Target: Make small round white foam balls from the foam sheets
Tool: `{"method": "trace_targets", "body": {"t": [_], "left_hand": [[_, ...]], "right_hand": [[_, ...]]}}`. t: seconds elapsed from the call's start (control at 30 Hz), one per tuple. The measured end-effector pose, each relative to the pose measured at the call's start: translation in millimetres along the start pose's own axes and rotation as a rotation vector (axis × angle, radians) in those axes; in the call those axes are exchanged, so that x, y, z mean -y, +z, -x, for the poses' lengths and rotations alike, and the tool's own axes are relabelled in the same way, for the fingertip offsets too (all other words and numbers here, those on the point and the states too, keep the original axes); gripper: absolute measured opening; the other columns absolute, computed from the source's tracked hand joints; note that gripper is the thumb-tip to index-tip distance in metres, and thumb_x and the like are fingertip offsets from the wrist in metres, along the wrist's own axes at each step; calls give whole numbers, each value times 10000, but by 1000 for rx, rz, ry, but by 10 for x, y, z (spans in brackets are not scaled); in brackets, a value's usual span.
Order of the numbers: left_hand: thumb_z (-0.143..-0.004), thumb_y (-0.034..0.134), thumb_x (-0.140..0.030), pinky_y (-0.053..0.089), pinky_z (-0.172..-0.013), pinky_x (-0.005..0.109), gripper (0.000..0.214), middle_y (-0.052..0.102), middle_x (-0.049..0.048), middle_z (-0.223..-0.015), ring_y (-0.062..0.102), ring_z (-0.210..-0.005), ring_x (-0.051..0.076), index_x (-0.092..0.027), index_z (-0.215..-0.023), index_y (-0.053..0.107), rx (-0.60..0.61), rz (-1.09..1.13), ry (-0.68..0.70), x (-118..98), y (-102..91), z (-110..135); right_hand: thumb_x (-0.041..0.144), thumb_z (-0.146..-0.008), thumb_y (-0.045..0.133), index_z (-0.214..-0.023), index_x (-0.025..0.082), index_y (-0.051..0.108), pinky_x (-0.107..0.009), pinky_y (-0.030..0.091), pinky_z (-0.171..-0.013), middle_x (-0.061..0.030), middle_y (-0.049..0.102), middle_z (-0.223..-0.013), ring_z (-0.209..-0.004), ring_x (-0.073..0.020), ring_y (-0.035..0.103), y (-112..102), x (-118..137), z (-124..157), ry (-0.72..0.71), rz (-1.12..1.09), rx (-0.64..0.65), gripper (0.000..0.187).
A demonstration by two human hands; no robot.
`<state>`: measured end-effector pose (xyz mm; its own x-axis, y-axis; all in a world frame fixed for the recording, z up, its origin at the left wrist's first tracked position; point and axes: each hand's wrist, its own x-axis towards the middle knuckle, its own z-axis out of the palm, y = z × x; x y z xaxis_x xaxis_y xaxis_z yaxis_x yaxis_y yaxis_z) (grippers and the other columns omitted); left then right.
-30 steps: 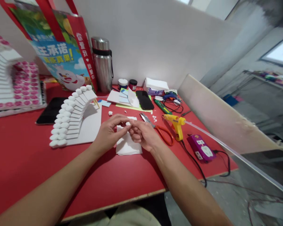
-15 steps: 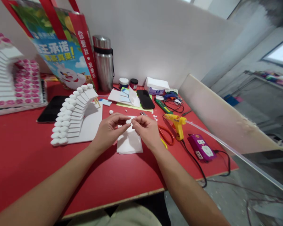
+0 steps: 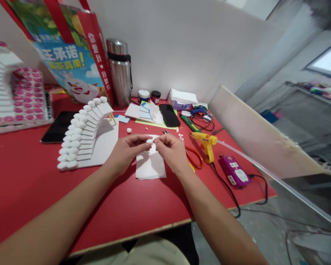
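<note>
The left hand (image 3: pixel 127 152) and right hand (image 3: pixel 172 152) meet fingertip to fingertip, both pinched shut on a small white foam piece (image 3: pixel 149 140), held above the white sheets (image 3: pixel 150 167) on the red table (image 3: pixel 30 187), forearms converging

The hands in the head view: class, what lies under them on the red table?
A stack of white sheets lies under the left hand and right hand, which pinch a small white piece. The right hand covers most of the scissors; their red handles show.
</note>
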<state>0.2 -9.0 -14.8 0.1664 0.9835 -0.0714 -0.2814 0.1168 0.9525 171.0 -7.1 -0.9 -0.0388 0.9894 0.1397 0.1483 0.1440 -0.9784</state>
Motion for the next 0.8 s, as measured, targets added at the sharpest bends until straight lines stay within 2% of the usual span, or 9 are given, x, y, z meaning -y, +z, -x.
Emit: {"method": "trace_targets", "body": {"t": [0.2, 0.5, 0.6, 0.67, 0.7, 0.8], "left_hand": [[-691, 925, -317, 529, -774, 302, 318, 785, 72, -888, 683, -805, 173, -205, -974, 833, -7, 27, -9, 13, -3, -5], [-679, 932, -286, 528, -780, 292, 344, 787, 68, -908, 688, -815, 161, -196, -993, 825, 8, 53, -41, 10, 8, -3], [-676, 934, -288, 536, -800, 295, 336, 784, 69, -902, 690, -808, 152, -183, -976, 823, -11, 117, -69, -4, 18, -13], [-662, 939, -270, 548, -821, 304, 319, 782, 71, -893, 692, -797, 149, -169, -941, 823, -32, 168, -81, -28, 22, -21], [-654, 940, -256, 554, -829, 307, 309, 783, 74, -896, 693, -789, 147, -162, -922, 821, -43, 195, -92, -41, 22, -24], [-650, 935, -211, 568, -833, 296, 280, 788, 87, -931, 696, -781, 135, -140, -893, 815, -57, 275, -157, -74, 22, -23]], "right_hand": [[412, -799, 706, -723, 191, 630, -246, 304, -504, 42, 558, -597, -518, -89, 393, -2, 0, 5, 17, -59, 18, 246], [392, -826, 664, -735, 196, 632, -253, 356, -543, 41, 554, -583, -542, -110, 444, -29, -13, -21, 0, 40, 7, 219], [342, -875, 601, -781, 193, 635, -275, 423, -622, -1, 628, -678, -621, -144, 547, -202, 92, 57, -60, 304, -4, 180], [268, -901, 554, -917, 183, 667, -305, 452, -717, -55, 700, -844, -743, -186, 623, -383, 195, 168, -133, 648, -10, 143], [239, -911, 533, -1029, 176, 670, -326, 452, -750, -90, 714, -939, -814, -220, 643, -479, 244, 230, -138, 851, 6, 192], [232, -919, 550, -1248, 127, 613, -374, 452, -820, -190, 688, -1083, -1006, -327, 648, -716, 328, 377, -36, 1300, 186, 351]]}}
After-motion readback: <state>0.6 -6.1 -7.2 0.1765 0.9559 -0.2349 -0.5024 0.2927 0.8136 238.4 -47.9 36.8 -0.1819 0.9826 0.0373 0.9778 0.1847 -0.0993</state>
